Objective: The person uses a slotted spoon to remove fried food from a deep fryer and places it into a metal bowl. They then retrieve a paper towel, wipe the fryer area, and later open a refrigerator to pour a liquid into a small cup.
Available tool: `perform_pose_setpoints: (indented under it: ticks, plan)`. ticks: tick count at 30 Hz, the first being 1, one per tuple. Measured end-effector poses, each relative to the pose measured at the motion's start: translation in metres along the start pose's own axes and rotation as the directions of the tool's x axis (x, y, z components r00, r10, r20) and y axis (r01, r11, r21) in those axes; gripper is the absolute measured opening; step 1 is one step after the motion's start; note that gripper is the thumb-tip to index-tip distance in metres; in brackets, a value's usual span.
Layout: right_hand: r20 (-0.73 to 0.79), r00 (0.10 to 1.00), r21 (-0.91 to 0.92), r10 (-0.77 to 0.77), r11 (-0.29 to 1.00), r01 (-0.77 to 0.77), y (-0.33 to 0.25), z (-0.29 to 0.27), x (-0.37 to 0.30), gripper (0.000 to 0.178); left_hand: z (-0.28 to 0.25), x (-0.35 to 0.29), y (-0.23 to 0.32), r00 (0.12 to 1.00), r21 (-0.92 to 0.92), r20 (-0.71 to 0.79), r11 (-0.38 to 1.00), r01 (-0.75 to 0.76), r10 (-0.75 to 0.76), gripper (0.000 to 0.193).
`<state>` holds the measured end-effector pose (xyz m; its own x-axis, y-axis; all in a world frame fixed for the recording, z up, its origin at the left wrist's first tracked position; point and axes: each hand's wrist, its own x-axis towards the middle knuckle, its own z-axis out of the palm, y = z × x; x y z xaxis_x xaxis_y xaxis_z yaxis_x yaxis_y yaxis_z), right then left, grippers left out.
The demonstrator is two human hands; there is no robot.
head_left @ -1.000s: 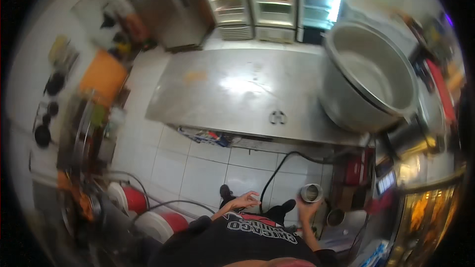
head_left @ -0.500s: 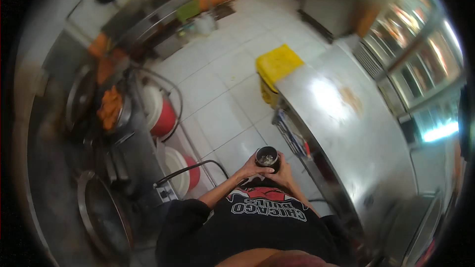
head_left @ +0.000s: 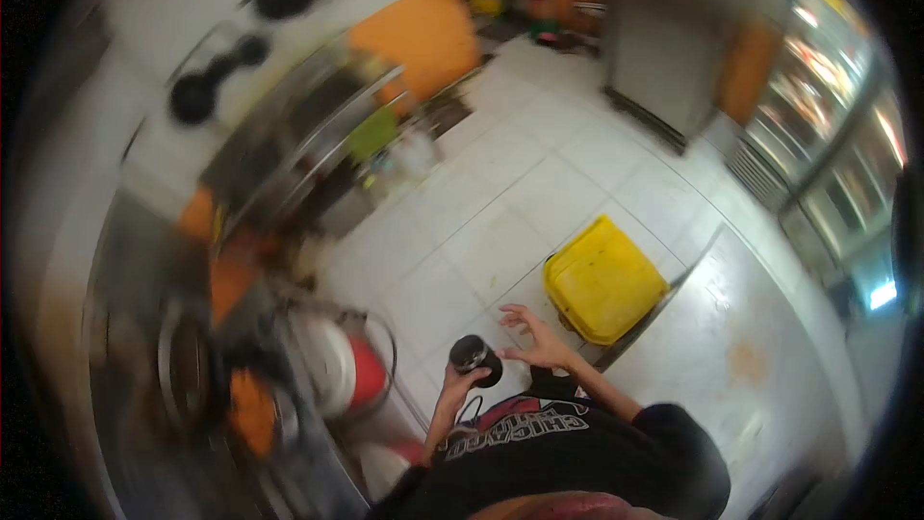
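Note:
My left hand [head_left: 458, 387] is wrapped round the side of a black cylindrical cup [head_left: 488, 366], held in front of my torso above the tiled floor. The cup tilts a little, and what lies inside it is too blurred to make out. Just to the right of the cup is my right hand [head_left: 539, 343]. Its fingers are spread and curved, pointing left, and nothing is in them.
A yellow lidded bin [head_left: 608, 279] stands ahead right, against a steel table [head_left: 760, 327]. Down the left run a blurred stove counter with orange food [head_left: 252, 409] and red-and-white round containers [head_left: 364, 371] beneath it. A steel cabinet [head_left: 659, 48] and glass-door fridges stand far right.
My right hand has let go of the cup and opened beside it. The left hand alone keeps hold. The view has turned, so the yellow bin now appears nearer.

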<state>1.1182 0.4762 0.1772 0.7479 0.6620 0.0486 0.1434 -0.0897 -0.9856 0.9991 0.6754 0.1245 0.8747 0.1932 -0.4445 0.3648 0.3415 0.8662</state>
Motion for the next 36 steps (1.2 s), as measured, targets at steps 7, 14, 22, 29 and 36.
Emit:
perform_pose_setpoints:
  ticks: [7,14,22,29,36]
  plan:
    - [-0.445,0.886,0.021,0.134,0.990,-0.139,0.067,-0.107,0.133,0.047,0.002,0.157,0.076,0.974,0.065,0.184,0.991,0.120,-0.130,0.055]
    - [-0.695,0.482,-0.242,0.533,0.458,-0.855,0.362,-0.090,0.022,0.027,0.087,0.412,0.172,0.728,0.465,0.685,0.760,-0.454,0.016,0.075]
    - [-0.456,0.232,-0.008,0.859,0.257,-0.966,0.345,-0.184,-0.003,0.025,0.213,0.518,0.241,0.600,0.296,0.800,0.877,-0.380,-0.010,0.085]
    - [-0.550,0.435,0.016,0.713,0.530,-0.848,0.397,-0.310,0.125,0.023,0.344,0.640,0.237,0.585,0.387,0.810,0.790,-0.476,-0.044,0.081]
    - [-0.984,0.176,-0.119,-0.041,0.878,-0.464,0.138,-0.639,0.236,0.016,0.502,0.681,0.241,0.710,0.421,0.678,0.891,-0.166,-0.188,0.080]
